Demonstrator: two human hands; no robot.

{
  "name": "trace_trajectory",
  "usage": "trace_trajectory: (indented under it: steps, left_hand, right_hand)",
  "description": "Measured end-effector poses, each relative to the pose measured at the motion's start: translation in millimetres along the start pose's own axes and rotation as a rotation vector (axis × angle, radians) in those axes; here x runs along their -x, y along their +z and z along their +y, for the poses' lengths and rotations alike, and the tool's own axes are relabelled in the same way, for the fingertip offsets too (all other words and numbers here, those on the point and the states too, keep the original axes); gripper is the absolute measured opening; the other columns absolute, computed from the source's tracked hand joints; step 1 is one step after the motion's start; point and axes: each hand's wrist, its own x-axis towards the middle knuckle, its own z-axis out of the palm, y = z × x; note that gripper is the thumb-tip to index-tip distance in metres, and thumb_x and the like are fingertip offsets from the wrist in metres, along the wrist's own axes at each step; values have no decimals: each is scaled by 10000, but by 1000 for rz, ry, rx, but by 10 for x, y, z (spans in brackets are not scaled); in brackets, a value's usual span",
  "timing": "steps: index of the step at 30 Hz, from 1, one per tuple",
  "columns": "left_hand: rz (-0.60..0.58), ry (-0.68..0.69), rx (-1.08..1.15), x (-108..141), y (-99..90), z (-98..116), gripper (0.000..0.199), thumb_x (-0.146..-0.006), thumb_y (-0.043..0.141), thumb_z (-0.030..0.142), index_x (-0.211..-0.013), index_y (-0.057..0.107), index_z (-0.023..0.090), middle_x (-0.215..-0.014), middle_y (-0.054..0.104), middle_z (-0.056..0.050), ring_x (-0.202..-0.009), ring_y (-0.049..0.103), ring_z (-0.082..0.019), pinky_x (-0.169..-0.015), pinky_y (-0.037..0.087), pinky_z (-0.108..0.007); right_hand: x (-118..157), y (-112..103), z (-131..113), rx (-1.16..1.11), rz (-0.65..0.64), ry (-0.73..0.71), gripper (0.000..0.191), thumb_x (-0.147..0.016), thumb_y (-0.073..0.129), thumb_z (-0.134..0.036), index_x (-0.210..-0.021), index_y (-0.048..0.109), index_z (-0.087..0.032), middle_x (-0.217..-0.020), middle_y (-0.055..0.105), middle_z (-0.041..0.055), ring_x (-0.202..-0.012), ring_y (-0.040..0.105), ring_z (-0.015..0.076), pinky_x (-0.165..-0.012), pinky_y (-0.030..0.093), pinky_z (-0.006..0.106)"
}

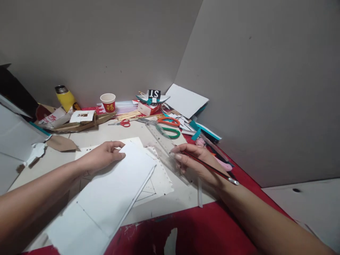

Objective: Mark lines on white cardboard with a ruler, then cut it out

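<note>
Between the thumb and fingers of my left hand (105, 157) is the upper edge of a thick white sheet (108, 194), tilted toward me. A straight pencil line with dots runs across its lower part. Beneath it lies another paper (162, 184) with drawn lines and a ragged edge. My right hand (198, 163) is closed around a dark red-and-black pencil (209, 168), its tip pointing up and left. A clear ruler (160, 141) lies under the right fingertips; whether they touch it I cannot tell.
Orange-handled scissors (169, 121), green-handled scissors (170, 132) and small red scissors (124, 123) lie behind the papers. Further back are a paper cup (108, 102), a yellow bottle (65, 99), wooden sticks (129, 115) and cardboard scraps (62, 143). Grey walls (252, 88) enclose the red-covered table (207, 226).
</note>
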Motion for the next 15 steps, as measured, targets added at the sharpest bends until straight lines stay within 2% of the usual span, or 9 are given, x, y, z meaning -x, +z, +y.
trace_trajectory:
  steps: [4, 7, 12, 15]
  left_hand:
    - [69, -28, 103, 8, -15, -6, 337, -659, 793, 361, -892, 626, 183, -679, 698, -43, -573, 644, -191, -499, 464, -253]
    - [150, -22, 164, 22, -28, 5, 287, -652, 784, 320, -837, 615, 180, -692, 708, -43, -560, 628, -164, -483, 454, -230]
    - [292, 43, 265, 37, -49, 14, 242, -626, 763, 258, -692, 541, 191, -563, 585, 46, -491, 510, -85, -463, 401, -175]
    - [309, 61, 309, 73, -32, -10, 289, -600, 764, 250, -616, 480, 197, -501, 466, 77, -459, 425, -68, -437, 368, -170]
  right_hand:
    - [0, 11, -18, -5, 19, -13, 217, -804, 728, -386, -937, 689, -218, -650, 613, 1, -555, 584, 144, -493, 516, 258]
    - [-4, 21, -39, -13, 23, -18, 231, -792, 737, -398, -919, 683, -213, -649, 607, 1, -558, 582, 145, -484, 515, 256]
    - [-13, 10, -33, -2, 25, -24, 277, -784, 744, -424, -936, 673, -203, -641, 607, -1, -547, 574, 136, -484, 518, 251]
    - [-22, -17, 12, 24, 19, -32, 299, -802, 729, -439, -966, 669, -198, -637, 611, 1, -541, 577, 139, -490, 522, 262]
